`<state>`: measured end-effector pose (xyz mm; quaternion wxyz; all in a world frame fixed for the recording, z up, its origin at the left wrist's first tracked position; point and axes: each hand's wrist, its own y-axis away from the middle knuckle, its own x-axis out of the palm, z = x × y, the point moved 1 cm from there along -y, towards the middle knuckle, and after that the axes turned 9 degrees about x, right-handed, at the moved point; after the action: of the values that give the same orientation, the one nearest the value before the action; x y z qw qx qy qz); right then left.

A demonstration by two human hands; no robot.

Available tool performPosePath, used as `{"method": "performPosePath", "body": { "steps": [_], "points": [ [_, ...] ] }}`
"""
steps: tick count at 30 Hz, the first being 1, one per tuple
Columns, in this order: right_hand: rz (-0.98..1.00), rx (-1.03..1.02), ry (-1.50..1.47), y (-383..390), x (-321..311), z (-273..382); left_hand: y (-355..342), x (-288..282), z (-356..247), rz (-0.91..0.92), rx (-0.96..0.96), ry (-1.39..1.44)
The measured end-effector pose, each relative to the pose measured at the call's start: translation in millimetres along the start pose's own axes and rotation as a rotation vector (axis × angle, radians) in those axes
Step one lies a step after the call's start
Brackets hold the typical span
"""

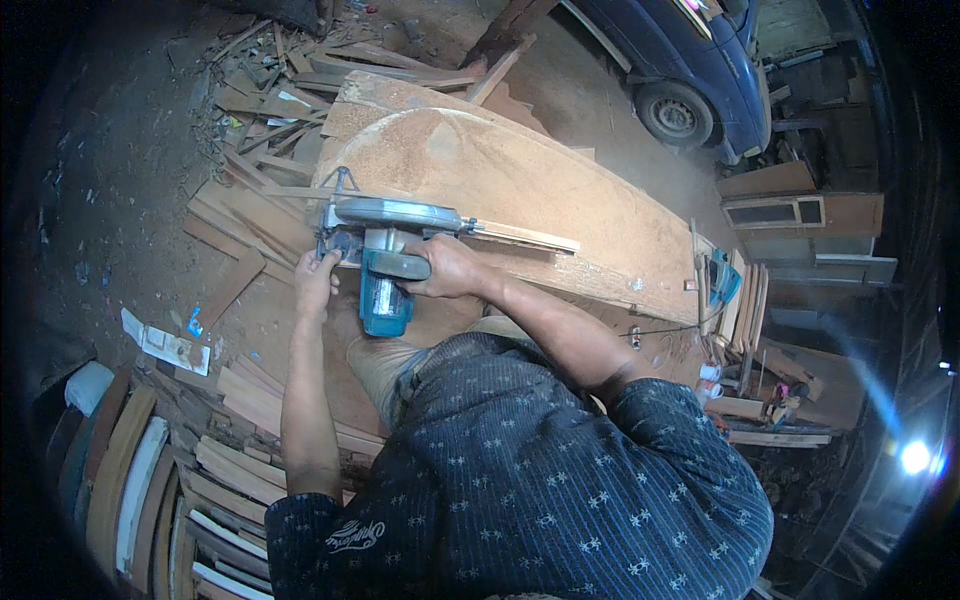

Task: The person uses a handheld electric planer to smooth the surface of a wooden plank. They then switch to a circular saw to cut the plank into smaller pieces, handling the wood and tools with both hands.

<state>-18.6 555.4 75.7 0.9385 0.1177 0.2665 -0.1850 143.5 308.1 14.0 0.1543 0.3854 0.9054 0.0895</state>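
A teal circular saw (388, 305) with a grey blade guard (395, 212) lies across the near left end of a sawdust-covered wooden bench (560, 200). My right hand (445, 267) is wrapped round the saw's rear handle. At the saw's front edge, my left hand (315, 280) has its thumb and fingers pinched together beside the base plate. What the left fingers hold, if anything, is too small to make out. A narrow wooden strip (525, 237) sticks out to the right from behind the blade guard, along the bench's near side.
Scrap wood (270, 105) is heaped beyond the bench's left end. Stacked planks (230, 475) stand at the lower left. A second teal power tool (722, 278) sits off the bench's right end, near a dark cable (665, 330). A blue car (690, 60) is parked at the far right.
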Motion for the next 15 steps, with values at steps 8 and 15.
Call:
{"method": "performPosePath", "body": {
  "steps": [8,15],
  "points": [
    [-0.053,-0.026,-0.056,-5,3,9,-1,-7,-12,0.002,0.006,-0.016],
    [-0.104,0.001,0.01,47,-38,34,44,15,-51,-0.035,0.027,-0.032]
  ]
}}
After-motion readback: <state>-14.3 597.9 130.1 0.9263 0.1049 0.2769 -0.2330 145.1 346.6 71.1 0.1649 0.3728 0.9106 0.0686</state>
